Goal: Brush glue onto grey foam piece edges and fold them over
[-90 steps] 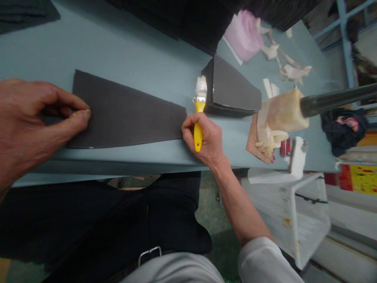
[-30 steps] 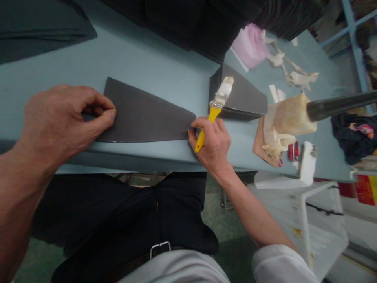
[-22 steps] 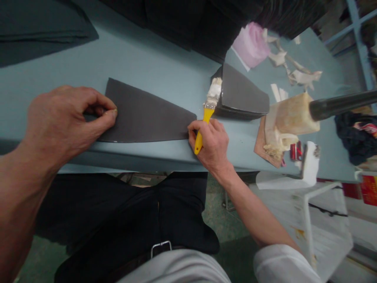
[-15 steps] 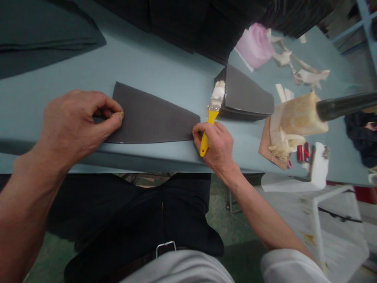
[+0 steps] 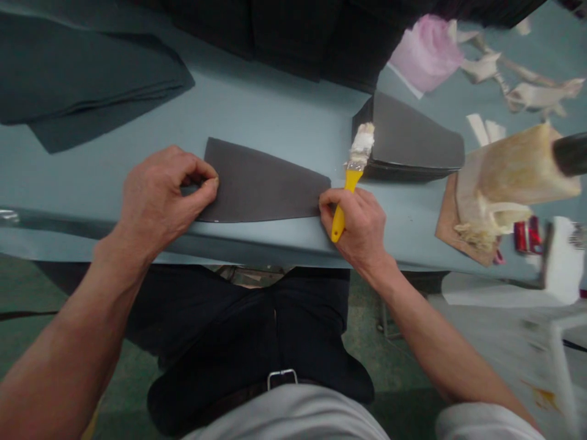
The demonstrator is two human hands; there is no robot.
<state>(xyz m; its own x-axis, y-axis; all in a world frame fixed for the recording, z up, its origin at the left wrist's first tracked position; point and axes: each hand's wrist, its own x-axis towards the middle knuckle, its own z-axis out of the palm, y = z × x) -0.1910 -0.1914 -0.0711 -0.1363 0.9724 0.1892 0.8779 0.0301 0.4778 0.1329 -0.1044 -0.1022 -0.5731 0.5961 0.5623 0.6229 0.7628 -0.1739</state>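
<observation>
Panel, dark and tapered: lay flat just behind the front edge of the bench, wide end to the left, narrow end to the right. Could have taken a white smear from the loaded brush, given a slackened hold or a downward roll of the wrist; could likewise have skewed or creased, if tugged unevenly from both ends. Could also have marked the stack farther from the front edge, with bristles so near; could not tell whether touching. Left hand: reached in over the front edge, arched at the knuckles, and pinched the wide end, thumb against forefinger. Right hand: angled in from the front right, closed loosely around the yellow handle, bristles pointing away from the front edge, and gripped the narrow end with thumb and forefinger.
</observation>
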